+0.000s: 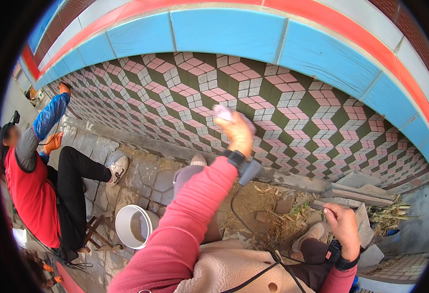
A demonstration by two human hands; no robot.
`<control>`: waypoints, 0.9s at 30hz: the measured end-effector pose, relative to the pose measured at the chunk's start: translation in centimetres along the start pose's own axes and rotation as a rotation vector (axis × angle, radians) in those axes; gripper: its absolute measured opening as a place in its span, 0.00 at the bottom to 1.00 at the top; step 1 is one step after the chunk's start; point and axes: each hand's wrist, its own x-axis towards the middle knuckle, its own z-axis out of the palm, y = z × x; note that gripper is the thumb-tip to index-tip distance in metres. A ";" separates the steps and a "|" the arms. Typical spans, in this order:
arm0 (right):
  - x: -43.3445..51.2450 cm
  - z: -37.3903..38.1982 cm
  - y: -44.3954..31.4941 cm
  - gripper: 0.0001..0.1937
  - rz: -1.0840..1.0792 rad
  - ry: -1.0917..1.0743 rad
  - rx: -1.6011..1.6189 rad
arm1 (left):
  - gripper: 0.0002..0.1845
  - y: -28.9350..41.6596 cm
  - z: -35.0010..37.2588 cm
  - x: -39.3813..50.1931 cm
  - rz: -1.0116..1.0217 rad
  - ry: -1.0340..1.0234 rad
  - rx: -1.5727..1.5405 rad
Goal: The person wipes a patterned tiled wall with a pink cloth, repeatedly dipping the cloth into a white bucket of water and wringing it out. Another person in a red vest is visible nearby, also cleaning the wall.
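My left hand [238, 133], slightly blurred, holds a pale pink cloth [224, 112] up at the mosaic-tiled wall [185, 91], whose small tiles are pink, grey-white and dark green. From a black band [235, 158] on that wrist a grey plug-like piece [250, 172] hangs on a black cable. My right hand [342, 223] is over on the right, near my knee and some broken slabs, with its fingers curled in and nothing visible in them. It also wears black wrist straps [340, 256]. Left of my left forearm stands a white plastic bucket [126, 227] with murky liquid inside.
A person in a red top [31, 197] sits at the left on a wooden folding stool [99, 232], one orange-gloved hand [64, 89] at the wall. Blue glazed tiles [229, 33] cap the mosaic. Stone slabs [361, 194] and dry straw [392, 216] lie at the right over uneven paving.
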 end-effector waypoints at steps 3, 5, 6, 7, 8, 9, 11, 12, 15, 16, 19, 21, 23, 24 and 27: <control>1.1 0.4 -0.4 0.08 0.001 -0.028 0.001 | 0.19 -2.4 0.9 -5.6 -0.044 -0.254 0.137; 1.7 0.5 -0.7 0.08 0.001 -0.032 -0.010 | 0.16 -2.9 0.3 -7.0 -0.084 -0.504 0.328; 1.9 0.6 -0.9 0.08 0.004 -0.028 -0.014 | 0.13 -2.6 -0.3 -6.8 -0.276 -0.700 0.157; 2.0 0.6 -1.1 0.08 0.029 -0.019 -0.030 | 0.12 -2.1 -1.0 -6.1 -0.222 -0.774 0.156; 2.0 0.6 -1.2 0.08 -0.017 -0.015 -0.015 | 0.12 -1.3 -1.8 -4.7 -0.202 -0.682 0.171; 1.9 0.6 -1.3 0.09 -0.038 -0.006 -0.013 | 0.13 -0.6 -2.6 -2.7 -0.136 -0.650 0.125; 1.5 0.5 -1.4 0.08 -0.061 0.002 -0.008 | 0.04 1.3 -5.8 3.8 0.106 -0.455 0.046; 1.2 0.5 -1.3 0.08 -0.060 -0.002 -0.006 | 0.07 2.4 -7.4 8.1 0.180 -0.432 -0.250; 0.4 0.3 -0.8 0.08 -0.021 -0.019 0.041 | 0.08 4.5 -12.3 20.4 0.103 0.210 -0.333; 0.2 0.1 -0.5 0.08 -0.026 -0.012 0.030 | 0.07 3.7 -13.0 22.7 0.174 0.298 -0.342; 0.0 0.1 0.2 0.08 -0.021 0.010 0.001 | 0.17 0.2 -12.5 24.0 -0.212 0.416 -0.239; 0.0 0.3 0.4 0.08 0.012 -0.004 -0.006 | 0.19 -2.3 -10.0 20.6 -0.410 0.464 -0.271; 0.0 0.7 0.2 0.08 0.040 -0.039 0.000 | 0.14 -3.6 -7.4 15.5 -0.421 0.119 -0.713; 0.1 0.9 0.1 0.08 0.050 -0.059 0.007 | 0.11 -3.7 -6.3 12.9 -0.443 -0.006 -0.866; 0.6 1.5 -0.5 0.09 -0.046 -0.086 -0.010 | 0.14 -4.0 -1.8 5.1 -0.636 0.262 -0.012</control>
